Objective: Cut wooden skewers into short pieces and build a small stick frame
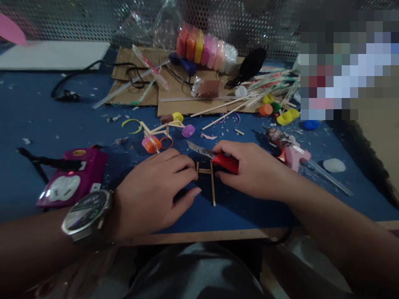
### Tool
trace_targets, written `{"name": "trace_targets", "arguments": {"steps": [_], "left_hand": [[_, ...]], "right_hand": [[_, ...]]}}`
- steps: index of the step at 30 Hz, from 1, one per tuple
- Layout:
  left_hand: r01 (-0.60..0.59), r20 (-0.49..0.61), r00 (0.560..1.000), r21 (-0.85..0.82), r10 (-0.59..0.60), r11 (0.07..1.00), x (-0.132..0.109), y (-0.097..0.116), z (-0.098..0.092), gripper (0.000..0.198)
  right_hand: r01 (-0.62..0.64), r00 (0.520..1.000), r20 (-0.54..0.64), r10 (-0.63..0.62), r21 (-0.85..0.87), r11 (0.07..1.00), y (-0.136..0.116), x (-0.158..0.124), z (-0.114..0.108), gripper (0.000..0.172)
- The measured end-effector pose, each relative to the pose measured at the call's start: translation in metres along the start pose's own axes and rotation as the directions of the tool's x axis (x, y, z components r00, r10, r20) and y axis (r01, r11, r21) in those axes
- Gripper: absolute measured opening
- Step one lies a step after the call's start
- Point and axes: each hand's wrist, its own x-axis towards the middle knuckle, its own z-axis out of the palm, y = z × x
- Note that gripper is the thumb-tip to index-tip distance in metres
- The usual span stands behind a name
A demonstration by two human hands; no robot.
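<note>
The blue counter (46,124) carries cardboard sheets (174,104) at the back, and a pixelated block hides its far right corner. A magenta device (73,178) lies at the left, its yellow label too blurred to read. The left hand (152,187) lies over the left side of a small stick frame (212,182) near the front edge. Whether its grip pinches the frame is hidden. The right hand (249,170) has its grip closed on a red-handled knife (226,162), blade pointing left just above the frame. The watch (87,214) dial is too dim to read.
</note>
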Motion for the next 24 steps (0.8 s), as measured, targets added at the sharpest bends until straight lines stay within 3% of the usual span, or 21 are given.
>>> {"name": "trace_targets", "arguments": {"steps": [5, 12, 24], "left_hand": [[-0.01, -0.012, 1.0, 0.034, 0.01, 0.999, 0.001, 0.002, -0.001, 0.025], [-0.016, -0.042, 0.999, 0.137, 0.022, 0.99, -0.001, 0.001, 0.0, 0.03], [0.044, 0.038, 0.998, 0.157, -0.05, 0.987, -0.008, 0.008, 0.003, 0.035]], "right_hand": [[0.027, 0.998, -0.065, -0.025, 0.031, 0.999, -0.006, -0.001, 0.002, 0.024], [-0.04, 0.999, -0.007, 0.04, -0.042, 0.998, -0.016, 0.004, 0.01, 0.029], [-0.043, 0.996, 0.072, 0.049, -0.084, 0.996, -0.022, 0.006, 0.011, 0.039]]}}
